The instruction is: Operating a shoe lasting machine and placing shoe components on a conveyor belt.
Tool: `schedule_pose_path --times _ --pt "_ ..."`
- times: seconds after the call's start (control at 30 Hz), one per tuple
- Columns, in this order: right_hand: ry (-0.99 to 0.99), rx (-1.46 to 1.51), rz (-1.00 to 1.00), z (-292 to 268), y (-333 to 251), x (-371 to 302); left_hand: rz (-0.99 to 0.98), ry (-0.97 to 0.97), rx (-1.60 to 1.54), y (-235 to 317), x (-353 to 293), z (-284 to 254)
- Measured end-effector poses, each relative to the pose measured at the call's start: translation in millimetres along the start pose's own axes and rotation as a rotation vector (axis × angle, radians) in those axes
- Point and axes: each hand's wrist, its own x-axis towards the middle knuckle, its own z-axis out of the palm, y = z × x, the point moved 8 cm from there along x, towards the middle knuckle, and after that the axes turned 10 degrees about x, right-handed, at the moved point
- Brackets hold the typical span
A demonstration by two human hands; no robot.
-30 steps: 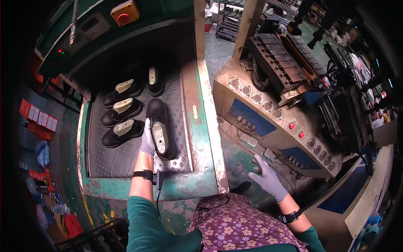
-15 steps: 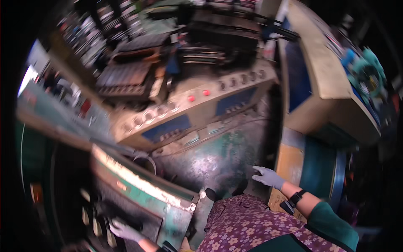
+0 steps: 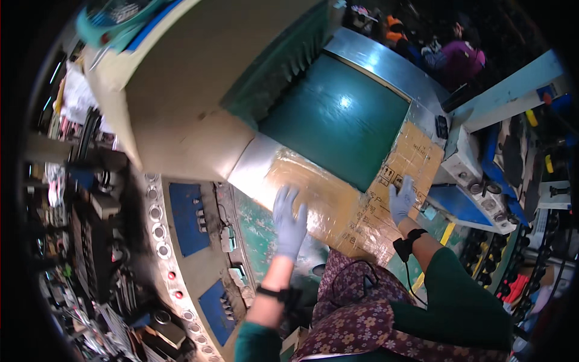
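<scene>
Both hands wear pale thin gloves and black wrist straps. My left hand is over the left part of a flattened cardboard sheet, fingers apart and holding nothing. On the cardboard's right side is my right hand, its fingers and thumb spread; whether it rests on the sheet or hovers just above I cannot tell. Clear tape covers much of the cardboard, which lines the near end and right corner of a machine bed. Beyond it lies a flat dark green conveyor belt.
A beige machine housing with a green strip curtain stands at the belt's left. Lower left is a control panel with round gauges and red buttons. Another white machine is at the right. A person in purple is in the far background.
My view has swung right, from the gauge panel to the green belt. Both hands are now over the cardboard; earlier the left was by a dark machine at lower left.
</scene>
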Motion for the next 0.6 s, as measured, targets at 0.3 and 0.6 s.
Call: schedule_pose_path --times 0.3,0.6 --pt "-0.11 -0.089 -0.037 23 7 30 0.188 -0.099 0.156 -80 375 135" --pt "-0.23 -0.09 0.05 28 20 39 -0.752 -0.3 0.261 -279 506 116"
